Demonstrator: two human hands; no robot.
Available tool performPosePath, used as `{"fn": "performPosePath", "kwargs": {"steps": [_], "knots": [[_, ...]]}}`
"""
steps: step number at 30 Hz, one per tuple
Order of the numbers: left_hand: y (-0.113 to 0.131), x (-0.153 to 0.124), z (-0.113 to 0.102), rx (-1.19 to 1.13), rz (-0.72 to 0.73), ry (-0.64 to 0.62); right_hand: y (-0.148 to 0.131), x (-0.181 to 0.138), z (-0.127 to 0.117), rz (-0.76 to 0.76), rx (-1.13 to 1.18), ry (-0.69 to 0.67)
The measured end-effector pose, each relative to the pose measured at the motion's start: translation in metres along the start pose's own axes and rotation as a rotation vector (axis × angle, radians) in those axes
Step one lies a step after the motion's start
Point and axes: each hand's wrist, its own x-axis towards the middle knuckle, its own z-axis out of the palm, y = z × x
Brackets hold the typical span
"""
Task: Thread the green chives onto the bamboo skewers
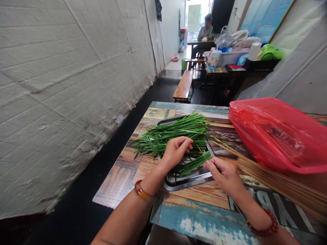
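A large heap of green garlic chives (176, 131) lies across a metal tray (190, 183) on the table. My right hand (224, 173) pinches the right end of a small flat bunch of chives (194, 165), which slants over the front of the tray. Just in front of the heap, my left hand (177, 149) is curled closed, thumb against the fingers; whatever it holds, if anything, is hidden. A short thin stick shows right of its fingertips. Long bamboo skewers (276, 182) lie loose to the right of my right hand, their tips pointing toward the tray.
A red plastic basin (278, 109) with red plastic film stands at the table's right. Wood-patterned boards cover the tabletop (127, 170). A white wall (76, 85) runs along the left. Beyond are a bench (184, 83), a cluttered table (222, 69) and a seated person (206, 32).
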Motion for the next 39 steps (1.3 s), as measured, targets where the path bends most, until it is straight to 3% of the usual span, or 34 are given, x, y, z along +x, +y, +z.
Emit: {"fn": "performPosePath", "kwargs": {"steps": [2, 4, 8, 11, 19, 25, 29, 39], "knots": [[-0.006, 0.004, -0.004, 0.137, 0.092, 0.130, 0.001, 0.000, 0.000, 0.002, -0.012, 0.007], [-0.010, 0.005, -0.006, 0.313, 0.225, 0.171, 0.002, 0.000, 0.001, -0.001, -0.019, 0.013], [-0.014, 0.004, -0.004, 0.583, 0.394, 0.028, 0.002, 0.001, 0.001, -0.004, -0.030, 0.022], [-0.015, 0.002, 0.001, 0.741, 0.422, -0.063, 0.002, 0.001, 0.001, 0.000, -0.037, 0.015], [-0.018, 0.005, 0.007, 0.940, 0.402, -0.111, 0.001, 0.001, 0.000, -0.010, -0.061, 0.005], [-0.014, 0.005, 0.008, 0.956, 0.424, -0.101, 0.000, 0.002, 0.000, 0.009, -0.078, -0.009], [-0.015, 0.004, 0.007, 0.818, 0.439, -0.060, 0.001, 0.002, 0.000, 0.011, -0.055, -0.017], [-0.013, 0.004, 0.002, 0.414, 0.237, -0.026, 0.000, 0.002, -0.001, -0.018, -0.051, 0.002]]}}
